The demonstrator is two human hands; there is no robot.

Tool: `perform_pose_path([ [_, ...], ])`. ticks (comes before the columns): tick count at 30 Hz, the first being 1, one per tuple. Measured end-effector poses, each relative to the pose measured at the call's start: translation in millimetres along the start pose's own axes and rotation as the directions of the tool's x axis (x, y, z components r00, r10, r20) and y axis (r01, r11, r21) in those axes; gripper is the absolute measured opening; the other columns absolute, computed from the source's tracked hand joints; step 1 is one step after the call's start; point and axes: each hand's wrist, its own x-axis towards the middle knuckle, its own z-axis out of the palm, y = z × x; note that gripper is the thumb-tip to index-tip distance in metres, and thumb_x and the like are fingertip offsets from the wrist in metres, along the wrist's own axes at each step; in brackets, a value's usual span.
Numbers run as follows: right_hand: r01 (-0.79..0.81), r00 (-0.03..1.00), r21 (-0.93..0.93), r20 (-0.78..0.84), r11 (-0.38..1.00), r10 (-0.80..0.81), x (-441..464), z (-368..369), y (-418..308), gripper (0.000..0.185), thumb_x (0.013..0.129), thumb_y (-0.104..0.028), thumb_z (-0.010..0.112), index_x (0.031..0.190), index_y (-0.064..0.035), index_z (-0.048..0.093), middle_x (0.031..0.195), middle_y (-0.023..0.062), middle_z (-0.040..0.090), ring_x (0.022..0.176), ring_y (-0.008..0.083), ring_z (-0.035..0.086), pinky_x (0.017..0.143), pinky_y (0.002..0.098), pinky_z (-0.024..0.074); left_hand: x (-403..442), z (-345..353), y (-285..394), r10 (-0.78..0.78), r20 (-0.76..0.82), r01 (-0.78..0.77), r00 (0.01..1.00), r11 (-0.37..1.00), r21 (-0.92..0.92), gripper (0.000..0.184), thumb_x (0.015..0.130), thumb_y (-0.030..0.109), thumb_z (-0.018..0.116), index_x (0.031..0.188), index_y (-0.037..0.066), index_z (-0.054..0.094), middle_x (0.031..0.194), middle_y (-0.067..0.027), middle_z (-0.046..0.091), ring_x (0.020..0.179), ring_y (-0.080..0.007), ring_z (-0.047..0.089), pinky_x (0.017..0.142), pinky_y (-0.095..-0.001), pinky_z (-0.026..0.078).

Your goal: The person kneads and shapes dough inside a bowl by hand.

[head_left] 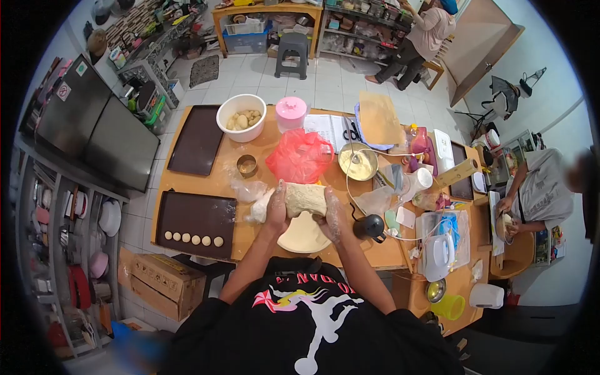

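Between my two hands is a thick, floury lump of dough (305, 200), raised above a pale, smooth, rounded thing (304, 236) whose kind I cannot make out. My left hand (277, 208) is closed on the dough's left end. On its right end, my right hand (333, 217) grips with flour-dusted fingers. A white plastic bag (259, 210) lies just left of my left hand. Right beyond the dough sits a crumpled red plastic bag (300, 157). A dark grey jug (369, 229) stands to the right of my right hand.
Small dough balls (195, 239) line a dark tray (195, 211) at left; another tray (195, 140) lies behind. A white tub (242, 136), pink canister (291, 114) and metal bowl (358, 170) stand farther back. A white cable (431, 233) crosses the right side. Two other people are in the room.
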Motion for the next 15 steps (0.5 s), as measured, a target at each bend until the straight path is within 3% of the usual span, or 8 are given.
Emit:
perform_pose_path([
  [3,-0.202,0.934,0.214,0.335,0.956,0.123,0,-5,7,0.043,0.099,-0.051,0.041,0.110,-0.0124,0.057,0.080,-0.0022,0.060,0.049,0.0065,0.040,0.043,0.0214,0.0304,7,-3,-18,0.112,0.051,-0.117,0.992,0.988,0.100,0.047,0.104,0.042,0.030,0.115,0.004,0.055,0.107,-0.0083,0.064,0.099,-0.0187,0.063,0.092,-0.0339,0.048],
  [5,-0.272,0.916,0.201,0.354,0.941,0.189,2,-4,9,0.047,0.098,-0.056,0.038,0.107,-0.0144,0.058,0.077,-0.0019,0.059,0.049,0.0066,0.040,0.042,0.0212,0.0307,2,9,-19,0.159,0.042,-0.163,0.986,0.975,0.148,0.048,0.104,0.043,0.028,0.117,0.005,0.054,0.109,-0.0085,0.063,0.102,-0.0187,0.061,0.095,-0.0342,0.046],
  [6,-0.291,0.898,0.180,0.390,0.940,0.203,3,-4,10,0.049,0.097,-0.058,0.037,0.107,-0.0147,0.058,0.075,-0.0020,0.058,0.050,0.0070,0.042,0.043,0.0208,0.0319,1,0,-18,0.000,0.173,-0.027,0.985,0.988,0.152,0.052,0.104,0.043,0.021,0.131,0.004,0.044,0.120,-0.0084,0.057,0.109,-0.0155,0.057,0.097,-0.0325,0.044],
  [7,-0.308,0.878,0.157,0.427,0.938,0.217,5,-4,9,0.051,0.097,-0.060,0.035,0.106,-0.0149,0.058,0.073,-0.0021,0.057,0.051,0.0074,0.044,0.043,0.0204,0.0331,2,-3,-21,-0.032,0.186,0.010,0.982,0.992,0.122,0.053,0.104,0.043,0.021,0.132,0.004,0.043,0.121,-0.0087,0.056,0.111,-0.0155,0.056,0.098,-0.0324,0.044],
  [9,-0.170,0.976,-0.136,0.114,0.976,0.185,8,5,4,0.055,0.096,-0.063,0.032,0.104,-0.0147,0.058,0.076,-0.0013,0.057,0.055,0.0082,0.047,0.046,0.0203,0.0353,3,-9,-28,-0.093,0.211,0.082,0.973,0.995,0.061,0.053,0.104,0.043,0.021,0.133,0.004,0.042,0.123,-0.0092,0.055,0.114,-0.0156,0.054,0.100,-0.0323,0.042],
  [10,-0.128,0.992,-0.292,-0.039,0.948,0.122,10,10,3,0.057,0.096,-0.065,0.030,0.103,-0.0146,0.057,0.077,-0.0010,0.057,0.057,0.0086,0.049,0.047,0.0203,0.0365,6,-15,-40,-0.070,0.141,0.072,0.988,0.997,-0.009,0.054,0.104,0.044,0.021,0.133,0.003,0.043,0.123,-0.0091,0.055,0.114,-0.0157,0.054,0.099,-0.0321,0.043],
  [12,0.065,0.988,-0.370,-0.109,0.927,-0.113,29,7,22,0.055,0.097,-0.060,0.034,0.099,-0.0086,0.053,0.077,0.0020,0.055,0.061,0.0114,0.051,0.052,0.0250,0.0399,10,-23,-65,-0.043,0.003,0.043,0.999,0.989,-0.143,0.056,0.104,0.045,0.021,0.133,0.003,0.043,0.123,-0.0089,0.056,0.114,-0.0159,0.054,0.099,-0.0316,0.043],
  [15,0.256,0.899,-0.585,-0.150,0.770,-0.412,52,-7,32,0.050,0.098,-0.053,0.041,0.097,-0.0039,0.047,0.084,0.0074,0.054,0.072,0.0148,0.053,0.064,0.0286,0.0432,6,-5,-55,0.095,-0.104,-0.103,0.990,0.992,-0.070,0.052,0.103,0.046,0.027,0.127,0.006,0.050,0.121,-0.0068,0.058,0.114,-0.0165,0.055,0.101,-0.0334,0.042],
])
